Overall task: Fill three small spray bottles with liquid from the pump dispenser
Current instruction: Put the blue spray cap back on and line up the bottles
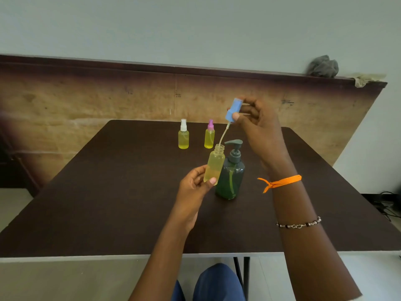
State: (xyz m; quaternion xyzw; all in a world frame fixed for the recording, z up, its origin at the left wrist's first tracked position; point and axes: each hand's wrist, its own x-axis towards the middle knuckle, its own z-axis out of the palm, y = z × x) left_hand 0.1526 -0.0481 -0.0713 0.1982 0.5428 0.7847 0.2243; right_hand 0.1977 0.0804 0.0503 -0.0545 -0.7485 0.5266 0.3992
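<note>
While the left hand (195, 185) reaches up from the near edge of the counter (108, 203), palm turned inward and forearm angled toward the middle, its grip is closed round the open bottle (214, 165): thumb pressed across the lower front, fingers curled behind, bottle tilted a little to the right and lifted off the surface. Yellow liquid fills most of it, neck bare. Over on the other side, the right hand (258, 129) comes in high from the right, wrist bent down, forearm crossing above the right half of the counter. Its grip pinches the blue spray cap (234, 110), thumb on the front and fingers folded behind, the cap tipped so its dip tube (223, 135) slants down and left, the tube's end right at the mouth of the open bottle. An orange thread (280, 183) is tied at that wrist, a beaded bracelet (298, 224) farther down the forearm.

Just beside the held bottle, to its right and partly behind it, the green pump dispenser (231, 177) stands upright near the middle of the counter. Toward the far edge, two capped bottles stand side by side, both full of yellow: the white-capped bottle (183, 135) on the left, the pink-capped bottle (209, 135) on the right, a small gap between them
</note>
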